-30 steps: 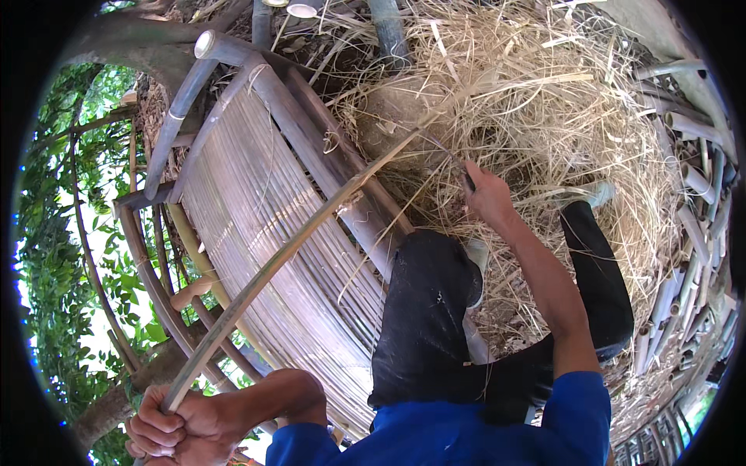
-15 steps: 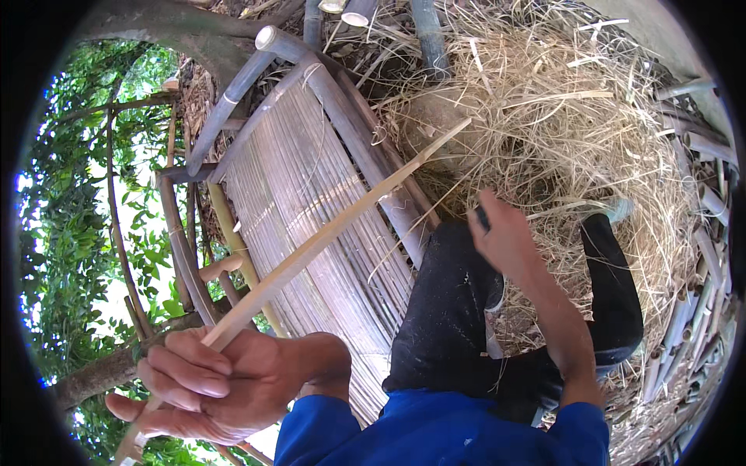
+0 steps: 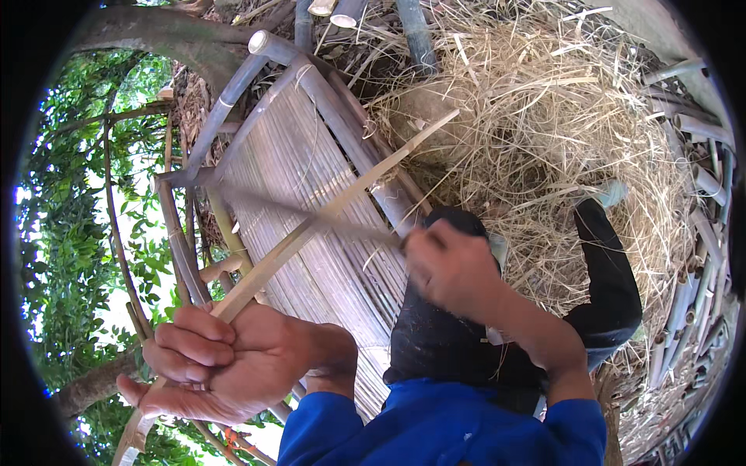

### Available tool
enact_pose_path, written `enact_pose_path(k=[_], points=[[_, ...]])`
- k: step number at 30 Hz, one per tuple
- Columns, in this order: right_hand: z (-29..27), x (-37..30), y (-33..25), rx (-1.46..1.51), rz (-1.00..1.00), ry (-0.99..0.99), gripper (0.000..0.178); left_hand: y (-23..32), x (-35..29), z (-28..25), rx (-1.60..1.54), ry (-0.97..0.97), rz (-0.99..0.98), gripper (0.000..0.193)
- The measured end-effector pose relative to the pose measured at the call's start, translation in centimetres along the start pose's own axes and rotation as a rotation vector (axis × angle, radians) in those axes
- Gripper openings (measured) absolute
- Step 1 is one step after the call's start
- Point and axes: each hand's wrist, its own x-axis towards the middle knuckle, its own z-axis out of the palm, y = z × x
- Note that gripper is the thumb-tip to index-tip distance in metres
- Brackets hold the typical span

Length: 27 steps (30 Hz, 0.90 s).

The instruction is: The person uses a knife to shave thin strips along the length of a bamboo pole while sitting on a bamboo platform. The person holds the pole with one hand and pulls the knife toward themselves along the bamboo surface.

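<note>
A long pale bamboo strip (image 3: 272,269) slants from the lower left up toward the straw. My left hand (image 3: 225,365) is closed around its lower part, palm up. In my right hand (image 3: 458,276), blurred by motion, is the handle of a long-bladed knife (image 3: 268,202). Its smeared blade points left and crosses the strip about midway. Whether the blade touches the strip I cannot tell. Beneath both lies the slatted seat of a bamboo bench (image 3: 287,155).
Loose straw-like shavings (image 3: 544,132) heap up on the right, beside my black-trousered legs (image 3: 606,256). Cut bamboo poles (image 3: 684,311) are stacked along the right edge. A thick tree branch (image 3: 155,35) and leafy plants (image 3: 62,256) border the left side.
My right hand has come down and left from over the straw, turning so the knife blade now shows across the strip. My left hand keeps its grip on the strip.
</note>
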Motion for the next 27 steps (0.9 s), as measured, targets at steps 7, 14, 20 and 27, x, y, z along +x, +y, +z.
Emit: enact_pose_path(k=[7,14,20,27], points=[[0.6,-0.3,6.2,-0.088,0.275,-0.116,0.019,-0.1,-0.1,-0.8,0.005,0.006,0.065,0.026],[3.5,2.0,12.1,-0.105,0.267,-0.205,0.026,-0.1,0.4,-0.8,-0.109,-0.078,0.021,0.025],[6.3,0.6,19.9,-0.205,0.244,-0.141,0.028,-1.7,1.7,-2.7,-0.072,-0.081,0.024,0.017],[5.1,-6.6,29.4,-0.304,0.83,-0.307,0.039,-2.0,2.8,-4.7,-0.117,-0.134,-0.104,0.019]])
